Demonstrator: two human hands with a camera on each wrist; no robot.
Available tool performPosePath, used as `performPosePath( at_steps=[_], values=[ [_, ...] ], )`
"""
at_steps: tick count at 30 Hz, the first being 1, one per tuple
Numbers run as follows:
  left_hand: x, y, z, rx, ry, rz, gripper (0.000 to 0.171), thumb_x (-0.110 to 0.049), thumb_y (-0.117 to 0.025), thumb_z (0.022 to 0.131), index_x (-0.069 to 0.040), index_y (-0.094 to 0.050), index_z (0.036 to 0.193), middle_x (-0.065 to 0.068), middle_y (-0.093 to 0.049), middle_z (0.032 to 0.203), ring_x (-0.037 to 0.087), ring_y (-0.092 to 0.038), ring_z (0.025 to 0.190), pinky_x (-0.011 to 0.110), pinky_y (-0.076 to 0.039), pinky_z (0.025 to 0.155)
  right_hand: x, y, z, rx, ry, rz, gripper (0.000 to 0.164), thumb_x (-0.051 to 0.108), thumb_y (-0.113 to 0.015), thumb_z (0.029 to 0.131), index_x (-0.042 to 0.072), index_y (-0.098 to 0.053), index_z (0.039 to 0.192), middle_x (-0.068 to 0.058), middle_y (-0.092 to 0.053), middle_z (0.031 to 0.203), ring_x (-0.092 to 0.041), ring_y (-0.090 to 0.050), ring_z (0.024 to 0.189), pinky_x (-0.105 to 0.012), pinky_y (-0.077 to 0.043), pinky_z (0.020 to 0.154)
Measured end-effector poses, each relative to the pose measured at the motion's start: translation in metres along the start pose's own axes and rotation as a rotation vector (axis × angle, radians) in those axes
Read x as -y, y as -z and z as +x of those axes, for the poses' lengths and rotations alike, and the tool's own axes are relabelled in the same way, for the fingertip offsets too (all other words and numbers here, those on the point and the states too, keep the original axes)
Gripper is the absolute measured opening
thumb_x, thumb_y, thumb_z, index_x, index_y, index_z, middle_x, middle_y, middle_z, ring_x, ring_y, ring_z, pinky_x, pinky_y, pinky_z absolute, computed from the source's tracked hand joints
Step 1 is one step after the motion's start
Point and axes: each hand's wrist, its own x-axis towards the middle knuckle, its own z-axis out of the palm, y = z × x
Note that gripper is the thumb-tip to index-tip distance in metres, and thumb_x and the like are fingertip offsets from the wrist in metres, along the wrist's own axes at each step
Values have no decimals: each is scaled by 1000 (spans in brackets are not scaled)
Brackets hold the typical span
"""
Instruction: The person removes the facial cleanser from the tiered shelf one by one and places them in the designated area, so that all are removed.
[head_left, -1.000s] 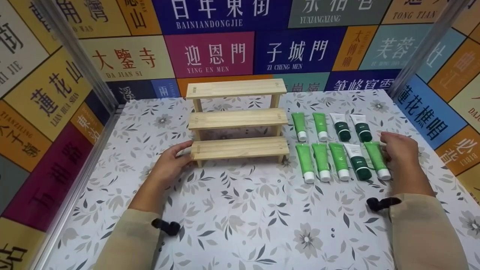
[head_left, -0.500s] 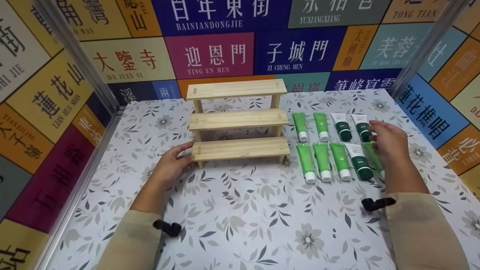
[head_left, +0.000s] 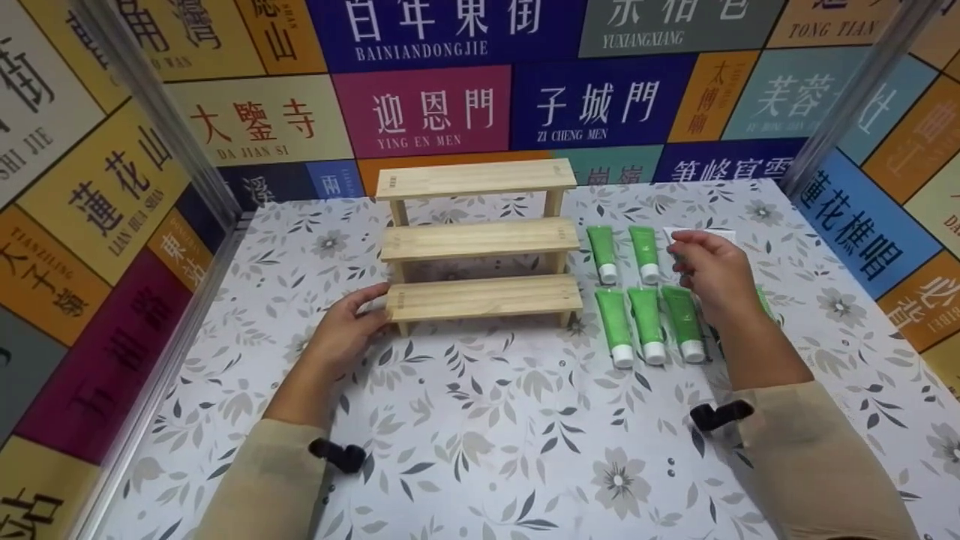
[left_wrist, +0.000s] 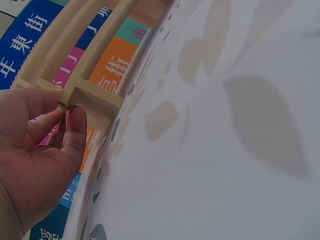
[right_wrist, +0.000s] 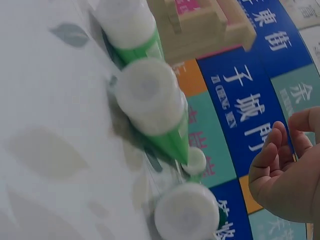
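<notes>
A three-tier wooden display stand [head_left: 480,238] stands on the table. At its left end my left hand [head_left: 346,330] holds the lowest shelf; in the left wrist view the thumb and fingertips pinch the shelf's corner. My right hand [head_left: 712,274] hovers over the squeeze tubes, fingers loosely bent with nothing between them, as the right wrist view also shows. Green tubes with white caps, such as this green tube [head_left: 648,324], lie in two rows right of the stand. White-and-dark-green tubes are mostly hidden under the right hand and forearm; one white tube end [head_left: 724,233] shows.
The table [head_left: 480,450] has a white cloth with grey leaves and flowers. Behind it and at both sides rise panels [head_left: 420,109] with coloured blocks of lettering. Metal posts [head_left: 840,97] mark the back corners.
My right hand has moved left from beside the rightmost tube to above the dark green tubes, covering them. The left hand stays at the stand, and the tubes in view lie where they were.
</notes>
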Motion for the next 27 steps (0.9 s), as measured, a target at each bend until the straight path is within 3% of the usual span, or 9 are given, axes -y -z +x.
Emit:
performPosePath(
  at_steps=[11, 27],
  values=[
    [-1, -3, 1, 1, 4, -25, 54, -9, -62, 105, -11, -51, 158, 18, -61, 151, 16, -71, 114, 35, -55, 102, 1, -46, -6, 83, 14, -121, 20, 29, -66, 107, 17, -71, 122, 5, -70, 110, -13, -63, 89, -22, -53, 70],
    [-2, -6, 3, -1, 12, -34, 54, -6, -62, 104, -10, -52, 157, 17, -61, 151, 17, -70, 117, 36, -55, 103, 9, -101, -11, 152, 122, -150, 22, 25, -61, 109, 12, -71, 124, 3, -70, 107, -15, -61, 88, -22, -51, 69]
  ],
)
